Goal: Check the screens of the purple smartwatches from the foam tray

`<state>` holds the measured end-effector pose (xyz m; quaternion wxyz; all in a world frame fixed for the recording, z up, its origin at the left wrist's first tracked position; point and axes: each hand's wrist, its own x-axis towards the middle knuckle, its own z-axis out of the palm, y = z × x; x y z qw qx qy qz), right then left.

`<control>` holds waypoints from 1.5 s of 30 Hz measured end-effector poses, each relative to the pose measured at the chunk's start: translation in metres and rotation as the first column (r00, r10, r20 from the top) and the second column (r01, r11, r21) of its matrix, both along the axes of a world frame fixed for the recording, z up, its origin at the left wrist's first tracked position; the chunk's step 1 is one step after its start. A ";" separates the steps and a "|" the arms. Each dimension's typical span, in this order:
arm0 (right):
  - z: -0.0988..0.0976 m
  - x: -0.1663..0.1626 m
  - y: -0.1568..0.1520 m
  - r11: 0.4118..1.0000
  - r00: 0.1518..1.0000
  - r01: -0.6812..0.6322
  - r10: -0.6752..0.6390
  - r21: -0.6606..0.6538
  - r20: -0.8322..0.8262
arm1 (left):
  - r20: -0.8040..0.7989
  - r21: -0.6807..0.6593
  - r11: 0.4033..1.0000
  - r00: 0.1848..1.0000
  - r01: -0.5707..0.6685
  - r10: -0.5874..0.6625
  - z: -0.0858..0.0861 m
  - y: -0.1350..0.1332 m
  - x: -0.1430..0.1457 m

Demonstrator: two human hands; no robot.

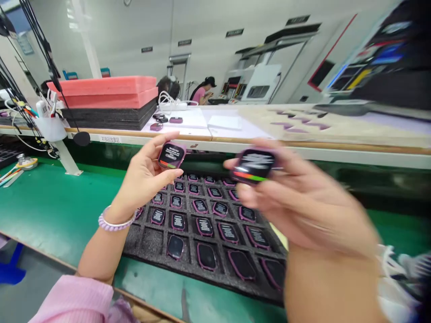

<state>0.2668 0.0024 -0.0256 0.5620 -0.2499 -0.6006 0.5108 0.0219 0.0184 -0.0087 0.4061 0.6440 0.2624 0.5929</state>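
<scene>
Tools (18, 168) and cables are seen at the far left on the green bench mat (57, 211). Behind them, on the raised shelf (188, 134), pink foam sheets (104, 92) are stacked on black foam sheets (109, 116). A beaded bracelet (114, 223) is worn on the wrist of the left hand (143, 179), which is raised above the mat; a purple-cased watch body (171, 155) is pinched between its thumb and fingertips, screen sticker turned to the camera. Below and between the hands, a black foam tray (151, 244) is laid on the mat, most of its pockets filled with more purple watch bodies, those in the nearest row without stickers. To the right, a second watch body (254, 165) is gripped by the closed fingers of the right hand (303, 206), which is blurred; it is held just above the tray's far rows. In the background, a seated person (204, 91) in a dark cap is seen at another bench.
</scene>
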 end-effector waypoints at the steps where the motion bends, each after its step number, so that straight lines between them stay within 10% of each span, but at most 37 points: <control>1: 0.002 -0.005 0.005 0.998 0.999 -0.048 0.047 -0.040 -0.029 | 0.015 -0.011 1.000 1.000 0.024 -0.024 -0.004 0.009 0.008; 6: -0.009 -0.028 0.027 0.963 0.981 -0.174 0.152 -0.205 -0.121 | 0.044 -0.106 0.987 0.992 0.121 -0.117 -0.019 0.033 0.021; 45: -0.019 -0.036 0.031 0.986 0.984 -0.083 0.058 -0.146 -0.170 | 0.070 -0.241 0.948 0.978 0.209 -0.198 -0.021 0.023 0.032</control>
